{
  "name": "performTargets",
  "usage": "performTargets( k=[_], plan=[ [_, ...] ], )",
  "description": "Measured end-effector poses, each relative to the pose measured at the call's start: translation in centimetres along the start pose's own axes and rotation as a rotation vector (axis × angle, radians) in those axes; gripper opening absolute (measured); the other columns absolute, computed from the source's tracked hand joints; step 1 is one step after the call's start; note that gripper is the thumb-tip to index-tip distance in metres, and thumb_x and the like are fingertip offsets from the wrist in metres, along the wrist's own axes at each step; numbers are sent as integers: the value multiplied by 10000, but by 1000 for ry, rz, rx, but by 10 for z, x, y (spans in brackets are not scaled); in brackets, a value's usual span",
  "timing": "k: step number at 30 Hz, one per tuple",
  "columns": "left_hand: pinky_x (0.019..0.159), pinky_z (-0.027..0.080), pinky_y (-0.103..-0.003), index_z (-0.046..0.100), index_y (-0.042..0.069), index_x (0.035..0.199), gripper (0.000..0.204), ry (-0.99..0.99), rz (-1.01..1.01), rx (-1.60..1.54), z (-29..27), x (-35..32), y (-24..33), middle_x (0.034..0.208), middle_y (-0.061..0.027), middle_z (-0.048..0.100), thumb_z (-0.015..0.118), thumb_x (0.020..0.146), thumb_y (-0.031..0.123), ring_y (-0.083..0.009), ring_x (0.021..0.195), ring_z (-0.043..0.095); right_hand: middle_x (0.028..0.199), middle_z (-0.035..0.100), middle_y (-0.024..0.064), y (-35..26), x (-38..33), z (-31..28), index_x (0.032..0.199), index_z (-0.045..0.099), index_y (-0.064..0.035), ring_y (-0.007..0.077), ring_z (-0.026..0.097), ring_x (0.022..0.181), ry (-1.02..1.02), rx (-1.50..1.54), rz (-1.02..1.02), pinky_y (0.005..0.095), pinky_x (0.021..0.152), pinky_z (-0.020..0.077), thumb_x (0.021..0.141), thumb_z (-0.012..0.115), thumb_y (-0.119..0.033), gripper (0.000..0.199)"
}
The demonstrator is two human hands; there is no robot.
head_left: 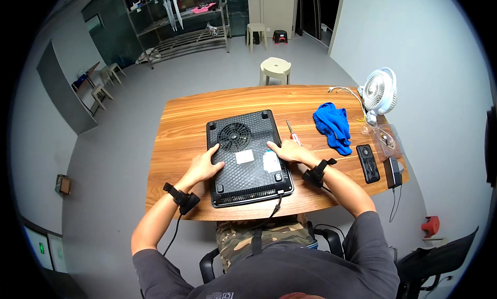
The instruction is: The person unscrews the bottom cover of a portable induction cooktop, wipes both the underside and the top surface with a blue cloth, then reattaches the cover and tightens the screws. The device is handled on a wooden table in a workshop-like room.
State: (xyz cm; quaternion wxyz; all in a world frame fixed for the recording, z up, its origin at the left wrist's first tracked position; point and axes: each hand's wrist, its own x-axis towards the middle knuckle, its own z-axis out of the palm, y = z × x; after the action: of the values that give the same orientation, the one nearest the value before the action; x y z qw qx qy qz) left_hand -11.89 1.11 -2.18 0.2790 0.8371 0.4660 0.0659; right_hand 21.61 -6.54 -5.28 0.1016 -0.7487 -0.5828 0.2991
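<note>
On the wooden worktop point(178, 125) before me lies a black vented appliance point(240, 174); my left hand point(203, 167) and right hand point(291, 151) touch opposite sides, fingers partly hidden, so I can't tell if they're clamped.

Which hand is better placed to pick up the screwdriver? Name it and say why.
Most likely the right hand: it rests on the right side of the black appliance, close to the screwdriver. The left hand is on the opposite side, with the appliance between it and the tool.

Grey floor point(119, 159), pale wall point(424, 45), seemingly metal rack point(194, 41)
</note>
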Motion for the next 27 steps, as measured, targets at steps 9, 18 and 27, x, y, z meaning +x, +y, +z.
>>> performTargets(
  k=[9, 18, 27],
  plan=[
    [1092, 485, -455, 504, 137, 1533, 763, -5, -45, 20, -7, 2, 5, 1317, -271, 663, 784, 863, 371, -423, 1233, 638, 1093, 683, 381, -14, 3, -10, 1043, 738, 109, 533, 649, 1087, -123, -206, -117, 533, 1034, 489, 1046, 275, -664, 902],
    [1095, 491, -455, 520, 121, 1520, 771, -3, -56, 11, -8, -1, 5, 1317, -262, 668, 809, 854, 379, -409, 1238, 643, 1088, 692, 365, -13, 12, 0, 1051, 745, 96, 518, 652, 1087, -104, -257, -136, 528, 1009, 495, 1046, 239, -691, 935],
    [1091, 491, -451, 529, 164, 1520, 783, 13, -65, -2, -12, 6, 2, 1331, -254, 663, 825, 837, 406, -406, 1252, 634, 1134, 692, 344, -16, 13, -1, 1070, 735, 97, 489, 647, 1135, -29, -211, -103, 515, 1020, 488, 1043, 233, -704, 946]
  ],
)
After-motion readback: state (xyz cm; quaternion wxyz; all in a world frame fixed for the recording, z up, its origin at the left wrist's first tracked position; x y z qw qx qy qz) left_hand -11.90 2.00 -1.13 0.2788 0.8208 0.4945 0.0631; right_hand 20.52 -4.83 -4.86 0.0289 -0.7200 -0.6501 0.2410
